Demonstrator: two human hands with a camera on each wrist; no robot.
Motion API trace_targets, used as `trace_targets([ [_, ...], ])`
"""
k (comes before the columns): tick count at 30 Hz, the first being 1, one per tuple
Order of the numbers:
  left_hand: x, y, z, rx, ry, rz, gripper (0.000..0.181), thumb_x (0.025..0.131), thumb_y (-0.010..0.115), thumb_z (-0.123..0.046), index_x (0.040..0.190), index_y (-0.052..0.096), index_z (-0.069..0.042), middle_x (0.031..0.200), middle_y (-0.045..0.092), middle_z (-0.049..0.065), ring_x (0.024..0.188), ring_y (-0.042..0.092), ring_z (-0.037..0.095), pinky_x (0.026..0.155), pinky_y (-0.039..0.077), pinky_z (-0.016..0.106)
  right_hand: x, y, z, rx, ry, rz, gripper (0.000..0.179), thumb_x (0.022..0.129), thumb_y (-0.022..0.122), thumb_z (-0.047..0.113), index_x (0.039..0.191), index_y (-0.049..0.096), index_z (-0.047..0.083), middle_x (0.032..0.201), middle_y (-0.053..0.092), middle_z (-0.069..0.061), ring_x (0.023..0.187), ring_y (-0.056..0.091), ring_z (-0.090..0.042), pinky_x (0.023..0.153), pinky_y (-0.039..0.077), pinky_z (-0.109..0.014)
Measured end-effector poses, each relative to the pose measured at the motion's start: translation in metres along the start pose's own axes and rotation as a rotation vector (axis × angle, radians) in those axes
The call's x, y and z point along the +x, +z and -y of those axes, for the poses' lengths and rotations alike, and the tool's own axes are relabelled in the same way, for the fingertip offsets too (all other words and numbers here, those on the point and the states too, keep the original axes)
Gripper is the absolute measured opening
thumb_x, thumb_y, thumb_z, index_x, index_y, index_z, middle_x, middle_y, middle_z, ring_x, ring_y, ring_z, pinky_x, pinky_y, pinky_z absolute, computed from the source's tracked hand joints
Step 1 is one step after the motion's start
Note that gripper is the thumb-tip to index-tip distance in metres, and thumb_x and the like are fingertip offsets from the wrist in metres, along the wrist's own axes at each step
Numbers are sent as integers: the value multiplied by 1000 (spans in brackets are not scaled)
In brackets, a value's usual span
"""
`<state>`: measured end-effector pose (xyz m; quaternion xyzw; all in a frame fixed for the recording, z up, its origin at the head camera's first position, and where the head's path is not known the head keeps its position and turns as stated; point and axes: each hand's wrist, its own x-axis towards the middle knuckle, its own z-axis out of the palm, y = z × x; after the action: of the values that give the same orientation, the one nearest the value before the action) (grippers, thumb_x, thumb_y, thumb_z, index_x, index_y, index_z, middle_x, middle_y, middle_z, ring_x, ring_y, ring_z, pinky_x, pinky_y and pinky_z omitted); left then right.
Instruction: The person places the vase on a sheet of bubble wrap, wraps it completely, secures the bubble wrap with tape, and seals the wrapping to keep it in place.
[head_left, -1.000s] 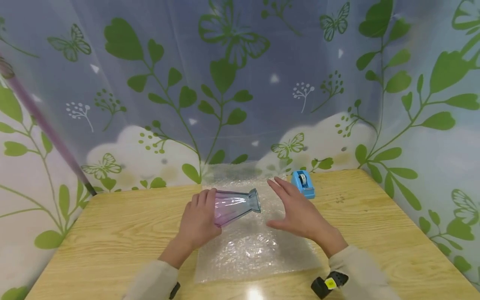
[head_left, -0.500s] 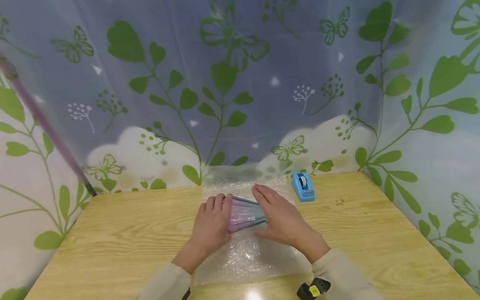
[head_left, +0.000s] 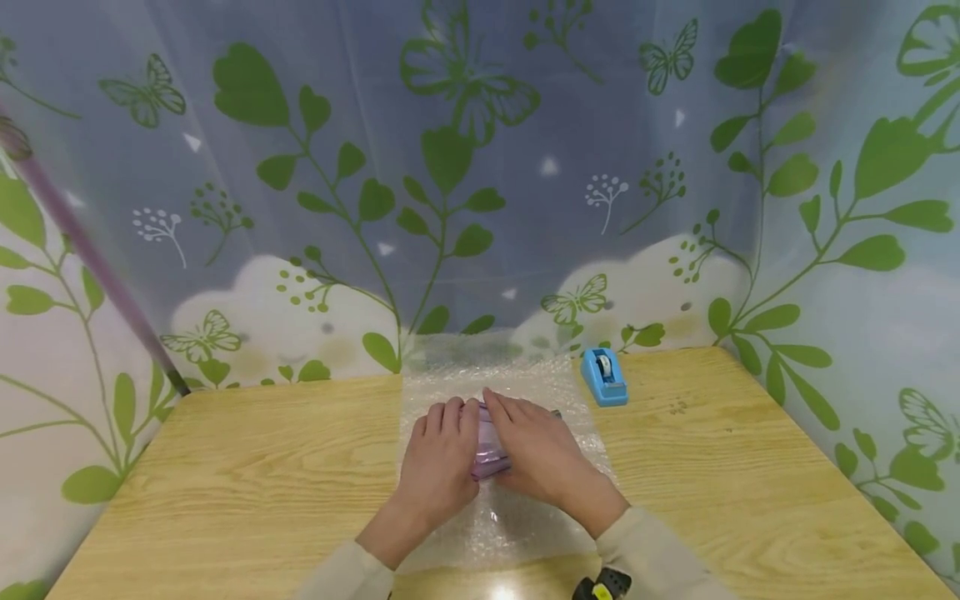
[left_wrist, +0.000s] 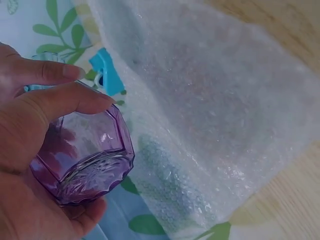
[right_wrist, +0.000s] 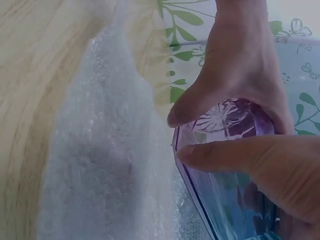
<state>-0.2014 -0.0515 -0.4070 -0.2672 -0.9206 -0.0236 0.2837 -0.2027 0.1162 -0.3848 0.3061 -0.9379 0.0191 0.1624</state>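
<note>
A faceted glass vase (head_left: 491,450), purple at its base and turning blue toward the neck, lies sideways above a sheet of bubble wrap (head_left: 510,529). My left hand (head_left: 438,467) grips the base end, and my right hand (head_left: 543,454) wraps the body near the neck. Both hands are close together, so only a purple strip shows between them in the head view. From the left wrist, the vase's patterned bottom (left_wrist: 100,172) is visible with the thumb along its side. In the right wrist view, both thumbs press on the glass (right_wrist: 200,182).
A blue tape dispenser (head_left: 604,379) stands at the back right, just beyond the bubble wrap. The wooden table (head_left: 285,475) ends at a leaf-and-butterfly curtain (head_left: 480,192). A purple pole (head_left: 97,258) slants down at the left.
My right hand, earlier apart from the vase with spread fingers, has moved left onto the neck and then along the body. The left hand has shifted slightly right and nearer with the vase.
</note>
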Motion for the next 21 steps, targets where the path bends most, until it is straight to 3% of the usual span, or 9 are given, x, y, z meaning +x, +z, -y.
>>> trace_targets([
  [8,-3,1,0,1,23,-41,83,51,82,-19,124,47,1,111,54,16,99,52,32,81,45,44,-2,7,2,-57,38,-21,88,63,86,39,131,46,0,121,57,-12,106,56,-27,82,49,-39],
  [15,-5,2,6,-74,91,-14,101,50,84,-35,134,41,0,119,55,15,104,52,30,85,44,45,-11,3,-4,24,46,-23,85,61,86,37,128,48,1,119,57,-11,104,56,-25,82,49,-40],
  [21,-7,1,10,-164,107,16,103,55,83,-43,137,38,1,123,54,16,108,53,30,86,45,46,-20,1,-9,43,41,-10,87,61,85,41,128,47,2,119,57,-11,103,56,-25,81,50,-40],
])
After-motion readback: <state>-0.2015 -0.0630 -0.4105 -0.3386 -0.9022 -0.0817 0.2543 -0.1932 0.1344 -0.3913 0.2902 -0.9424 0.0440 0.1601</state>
